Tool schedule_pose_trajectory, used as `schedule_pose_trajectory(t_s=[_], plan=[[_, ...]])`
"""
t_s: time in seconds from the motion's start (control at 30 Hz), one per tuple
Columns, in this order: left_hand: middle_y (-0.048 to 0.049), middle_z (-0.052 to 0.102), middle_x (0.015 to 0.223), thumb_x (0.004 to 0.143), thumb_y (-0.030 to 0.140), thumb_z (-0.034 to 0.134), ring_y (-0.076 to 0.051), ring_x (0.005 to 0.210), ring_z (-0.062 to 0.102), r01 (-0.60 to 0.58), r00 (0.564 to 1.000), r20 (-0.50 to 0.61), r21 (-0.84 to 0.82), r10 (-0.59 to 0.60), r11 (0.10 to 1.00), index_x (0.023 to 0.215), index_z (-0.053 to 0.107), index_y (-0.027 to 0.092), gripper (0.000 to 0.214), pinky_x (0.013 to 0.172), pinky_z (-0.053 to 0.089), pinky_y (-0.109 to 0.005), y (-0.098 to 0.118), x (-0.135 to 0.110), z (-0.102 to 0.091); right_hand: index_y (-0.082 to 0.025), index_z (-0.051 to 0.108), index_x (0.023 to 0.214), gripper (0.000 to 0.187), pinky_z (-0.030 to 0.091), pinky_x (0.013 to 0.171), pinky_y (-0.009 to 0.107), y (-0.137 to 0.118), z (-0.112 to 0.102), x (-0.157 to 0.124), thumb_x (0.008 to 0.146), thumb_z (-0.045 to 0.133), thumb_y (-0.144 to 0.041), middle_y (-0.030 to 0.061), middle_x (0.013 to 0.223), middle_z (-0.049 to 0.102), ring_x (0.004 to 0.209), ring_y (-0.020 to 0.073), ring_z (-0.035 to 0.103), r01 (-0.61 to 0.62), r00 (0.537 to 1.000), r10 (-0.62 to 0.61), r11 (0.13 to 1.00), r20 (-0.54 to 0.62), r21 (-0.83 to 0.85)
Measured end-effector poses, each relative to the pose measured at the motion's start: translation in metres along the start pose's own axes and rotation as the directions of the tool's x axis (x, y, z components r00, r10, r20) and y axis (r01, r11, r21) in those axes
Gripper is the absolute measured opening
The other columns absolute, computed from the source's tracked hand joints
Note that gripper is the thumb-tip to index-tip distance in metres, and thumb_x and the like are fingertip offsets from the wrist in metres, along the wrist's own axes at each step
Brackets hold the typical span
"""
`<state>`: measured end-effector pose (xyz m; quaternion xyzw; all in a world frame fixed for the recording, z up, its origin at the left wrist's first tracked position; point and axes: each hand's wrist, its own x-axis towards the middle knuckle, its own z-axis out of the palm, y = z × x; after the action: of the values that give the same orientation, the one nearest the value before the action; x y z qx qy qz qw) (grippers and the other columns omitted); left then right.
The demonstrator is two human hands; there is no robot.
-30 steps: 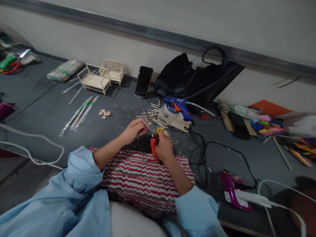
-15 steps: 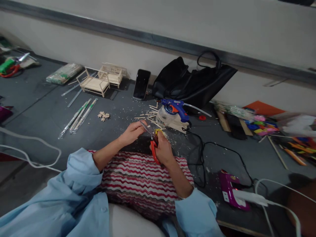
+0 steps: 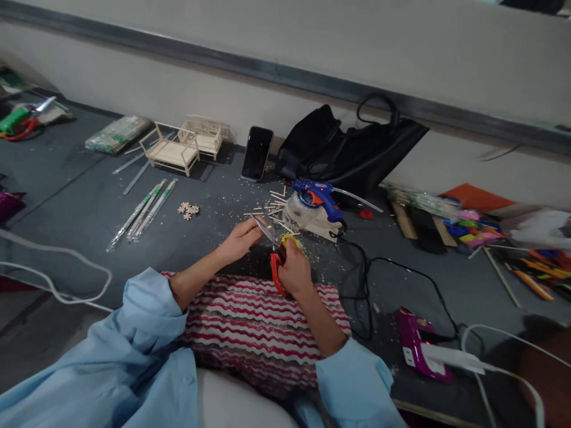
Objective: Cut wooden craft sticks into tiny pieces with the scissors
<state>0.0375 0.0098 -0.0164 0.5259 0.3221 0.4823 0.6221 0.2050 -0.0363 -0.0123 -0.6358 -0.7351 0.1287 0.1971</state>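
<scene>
My right hand (image 3: 295,267) is wrapped round the red and yellow handles of a pair of scissors (image 3: 266,232), whose blades point up and left. Close to the blade tips, my left hand (image 3: 242,239) is closed with its fingers pinched; what it holds is too small to make out. Just beyond the hands lie short wooden sticks (image 3: 277,205) and pale cut bits. A blue glue gun (image 3: 319,196) rests on a clear round container (image 3: 294,212) behind my right hand. Across my lap is a red and white striped cloth (image 3: 250,333).
Two small wooden furniture models (image 3: 172,153) stand at the back left, near packed sticks (image 3: 143,211) and wooden snowflake shapes (image 3: 188,210). A phone (image 3: 257,153) leans beside a black bag (image 3: 343,148). Black cable (image 3: 366,285) runs right to a purple power strip (image 3: 417,342).
The scissor handles have come closer together in my right hand. Both hands stay in nearly the same place, and the view has shifted slightly.
</scene>
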Motion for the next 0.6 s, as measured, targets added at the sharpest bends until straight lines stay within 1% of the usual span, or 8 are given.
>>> schedule_pose_trajectory(t_s=[0.1,0.2,0.3,0.43,0.6], plan=[[0.0064,0.036,0.056,0.082,0.047,0.058,-0.007,0.05,0.03,-0.015,0.998,0.061,-0.008,0.016,1.0,0.07,0.052,0.017,0.033,0.049,0.024,-0.021,0.002,0.0,0.0014,-0.022,0.043,0.09,0.019,0.038,0.059,0.029,-0.0005,-0.0045,-0.0006,0.073,0.05,-0.026,0.0051,0.081,0.06,0.068,0.0203,0.054,0.014,1.0,-0.014,1.0,0.005,0.016],[0.007,0.035,0.055,0.081,0.046,0.059,-0.006,0.048,0.028,0.017,0.996,0.086,-0.042,-0.014,0.999,0.067,0.048,0.017,0.034,0.048,0.024,-0.021,0.0057,-0.0004,0.0027,-0.022,0.043,0.09,0.019,0.038,0.06,0.029,0.0006,-0.007,-0.0004,0.072,0.05,-0.026,0.004,0.081,0.058,0.068,0.0192,0.052,0.044,0.999,-0.044,0.998,0.007,0.049],[0.0079,0.033,0.053,0.079,0.047,0.061,-0.005,0.046,0.026,0.052,0.993,0.105,-0.063,-0.045,0.997,0.067,0.047,0.017,0.035,0.047,0.021,-0.021,0.0076,-0.0003,0.0031,-0.022,0.044,0.09,0.019,0.037,0.06,0.029,0.0022,-0.006,-0.0002,0.072,0.049,-0.025,0.0033,0.078,0.058,0.067,0.0192,0.052,0.048,0.999,-0.049,0.998,0.018,0.043],[0.0083,0.031,0.052,0.078,0.049,0.062,-0.005,0.045,0.025,0.074,0.992,0.111,-0.084,-0.064,0.994,0.066,0.045,0.018,0.037,0.046,0.02,-0.021,0.0045,0.0006,0.0019,-0.021,0.046,0.092,0.02,0.037,0.06,0.03,0.0008,-0.0018,-0.0005,0.073,0.051,-0.025,0.0058,0.079,0.061,0.068,0.0206,0.055,0.012,1.0,-0.012,0.999,0.022,-0.034],[0.0062,0.037,0.057,0.08,0.045,0.06,-0.007,0.051,0.032,0.008,0.998,0.065,-0.026,-0.006,1.0,0.067,0.049,0.017,0.033,0.05,0.026,-0.021,0.0005,0.0026,-0.0026,-0.018,0.049,0.095,0.022,0.039,0.063,0.031,-0.0031,0.0008,-0.0003,0.078,0.052,-0.032,0.01,0.082,0.064,0.072,0.0231,0.058,-0.042,0.999,0.042,0.987,-0.004,-0.152]])
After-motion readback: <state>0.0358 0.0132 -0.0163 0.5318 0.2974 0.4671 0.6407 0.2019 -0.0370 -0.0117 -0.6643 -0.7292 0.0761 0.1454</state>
